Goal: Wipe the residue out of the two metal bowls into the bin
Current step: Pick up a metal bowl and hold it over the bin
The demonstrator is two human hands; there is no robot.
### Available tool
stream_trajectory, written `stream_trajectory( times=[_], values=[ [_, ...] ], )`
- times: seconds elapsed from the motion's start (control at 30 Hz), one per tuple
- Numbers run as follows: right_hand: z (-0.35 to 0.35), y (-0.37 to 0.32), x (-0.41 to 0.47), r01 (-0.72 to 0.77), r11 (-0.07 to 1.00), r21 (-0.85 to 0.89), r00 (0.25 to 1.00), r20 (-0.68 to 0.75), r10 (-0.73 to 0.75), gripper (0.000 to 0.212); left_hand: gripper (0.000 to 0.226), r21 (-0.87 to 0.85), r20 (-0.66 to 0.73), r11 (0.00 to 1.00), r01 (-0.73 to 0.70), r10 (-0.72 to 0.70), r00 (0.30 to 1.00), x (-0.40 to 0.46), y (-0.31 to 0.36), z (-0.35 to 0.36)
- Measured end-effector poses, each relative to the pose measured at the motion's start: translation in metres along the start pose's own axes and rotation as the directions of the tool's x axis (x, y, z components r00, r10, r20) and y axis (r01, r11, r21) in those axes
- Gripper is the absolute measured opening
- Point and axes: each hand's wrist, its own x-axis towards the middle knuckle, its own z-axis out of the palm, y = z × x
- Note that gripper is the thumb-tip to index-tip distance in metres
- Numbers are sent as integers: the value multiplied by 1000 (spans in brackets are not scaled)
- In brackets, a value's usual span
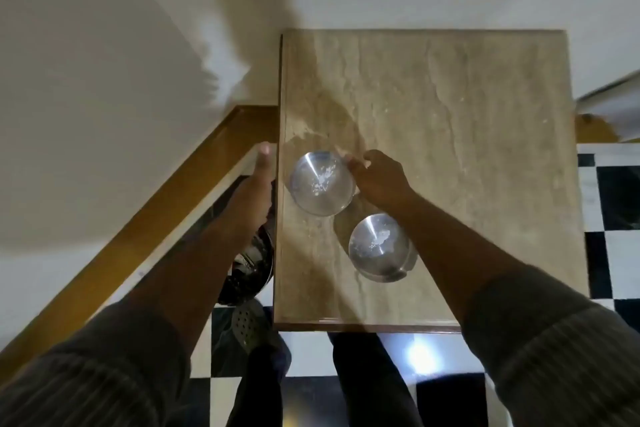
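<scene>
Two round metal bowls stand on a beige stone table top (450, 121). The far bowl (317, 185) holds white residue on its inside. My right hand (379, 177) grips its right rim with closed fingers. The near bowl (375, 248) also shows white specks and sits free, partly under my right forearm. My left hand (258, 180) hangs left of the table edge, beside the far bowl, fingers straight, holding nothing. A dark shiny bin (251, 262) stands on the floor below my left forearm, mostly hidden by it.
A brown wooden skirting and a white wall run along the left. The floor is black and white checkered (613, 204). My legs and a perforated sandal (247, 324) show below the table's near edge.
</scene>
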Motion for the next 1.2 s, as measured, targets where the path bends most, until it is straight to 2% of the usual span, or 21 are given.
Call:
stream_trajectory(
  times=[0.07,0.1,0.2,0.27,0.43,0.53,0.6,0.67,0.77,0.9,1.0,1.1,1.2],
  values=[
    [20,7,13,-12,995,-103,999,34,16,48,152,-25,0,999,38,-38,999,23,-11,8],
    [25,9,17,2,989,-146,999,33,3,44,145,-28,18,998,55,-55,998,29,-15,12],
    [38,12,21,34,977,-210,998,-46,-45,28,102,-125,71,992,32,-23,997,48,-28,24],
    [43,9,20,49,971,-236,993,-91,-73,26,97,-202,73,979,20,-6,997,56,-37,22],
    [61,-8,7,51,984,-168,997,-46,-60,19,101,-367,49,921,128,-119,992,64,-62,-8],
    [77,-31,-9,91,989,-113,996,20,-89,14,76,-439,5,872,217,-239,971,63,-82,-42],
    [92,-49,-18,116,988,-98,990,86,-108,15,65,-462,106,837,293,-276,955,64,-98,-68],
    [108,-66,-25,147,984,-98,980,152,-131,19,66,-471,237,818,331,-244,940,66,-115,-91],
    [135,-83,-31,137,989,-65,969,214,-120,24,67,-494,322,778,387,-250,913,61,-131,-113],
    [177,-99,-36,158,985,-72,951,278,-133,14,101,-566,465,631,531,-287,837,58,-159,-138],
    [198,-109,-39,231,964,-133,930,320,-179,16,114,-588,554,556,587,-253,793,61,-178,-155],
    [213,-114,-40,299,942,-150,897,382,-224,18,109,-621,583,518,588,-197,788,68,-195,-166],
    [225,-114,-37,345,929,-133,862,436,-258,20,100,-653,561,556,513,-100,822,77,-209,-179]
  ],
)
